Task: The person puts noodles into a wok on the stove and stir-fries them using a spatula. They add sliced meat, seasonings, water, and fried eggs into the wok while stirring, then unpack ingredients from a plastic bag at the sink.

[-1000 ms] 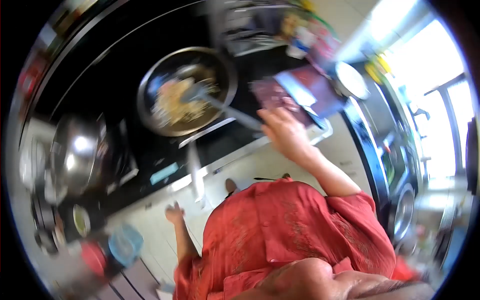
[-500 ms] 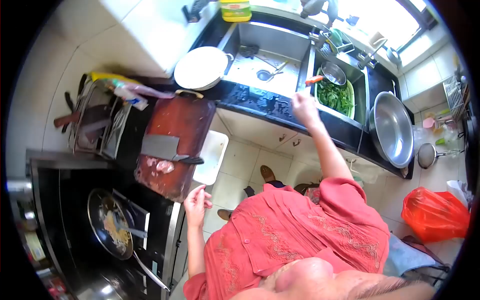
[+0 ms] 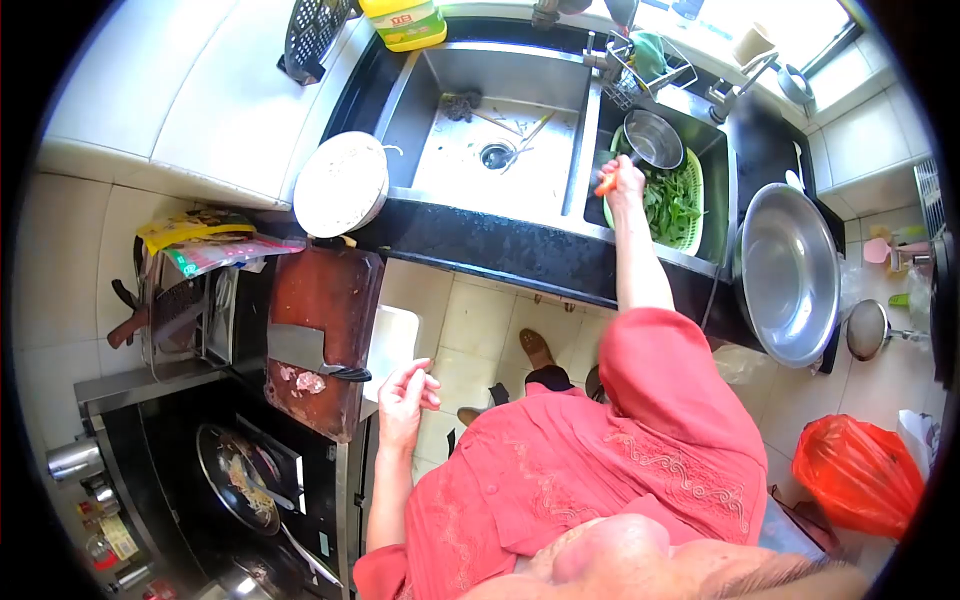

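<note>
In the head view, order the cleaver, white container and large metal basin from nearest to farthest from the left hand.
From the left hand:
1. Cleaver, on the chopping board
2. White container, left of the sink
3. Large metal basin, far right

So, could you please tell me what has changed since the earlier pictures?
The right hand has left the spatula at the stove, reached to the sink and now appears closed on an orange handle beside the greens. The left hand has moved from beside the stove to near the white tray. The cleaver and meat stay on the board, the spatula in the pan.
</note>
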The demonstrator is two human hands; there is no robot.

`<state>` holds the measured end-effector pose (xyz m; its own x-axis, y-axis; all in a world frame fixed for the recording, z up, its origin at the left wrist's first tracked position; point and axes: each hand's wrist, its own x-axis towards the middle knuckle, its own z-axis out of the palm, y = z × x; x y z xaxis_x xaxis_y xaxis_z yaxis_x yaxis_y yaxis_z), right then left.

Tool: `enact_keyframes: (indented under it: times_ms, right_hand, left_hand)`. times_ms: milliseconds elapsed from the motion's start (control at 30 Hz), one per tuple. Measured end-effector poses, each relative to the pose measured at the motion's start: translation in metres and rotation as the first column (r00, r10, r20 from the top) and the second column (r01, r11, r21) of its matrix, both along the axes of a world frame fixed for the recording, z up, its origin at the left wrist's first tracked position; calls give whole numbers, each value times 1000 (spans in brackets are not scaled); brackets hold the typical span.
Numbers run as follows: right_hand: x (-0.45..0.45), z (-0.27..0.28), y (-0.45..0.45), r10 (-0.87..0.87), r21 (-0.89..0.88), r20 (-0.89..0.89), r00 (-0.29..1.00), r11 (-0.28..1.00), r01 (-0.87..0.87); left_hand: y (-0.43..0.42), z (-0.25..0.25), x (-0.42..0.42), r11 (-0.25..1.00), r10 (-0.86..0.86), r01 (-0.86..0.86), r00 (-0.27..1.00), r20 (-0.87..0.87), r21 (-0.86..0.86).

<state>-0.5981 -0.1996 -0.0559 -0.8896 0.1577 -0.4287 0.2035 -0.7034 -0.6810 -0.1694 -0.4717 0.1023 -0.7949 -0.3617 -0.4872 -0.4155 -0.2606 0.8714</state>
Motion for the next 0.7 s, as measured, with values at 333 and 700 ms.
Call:
enact_keyframes:
  times_ms: [333,700]
  right_hand:
    - [108,87,78,487,229,8,874,849,-475]
    - [286,238,12,871,319,157,465,401,-859]
  left_hand:
    - [-12,-6,4,998,54,-52,997,-49,41]
    - [-40,44,108,915,10,-97,976,-218,-391]
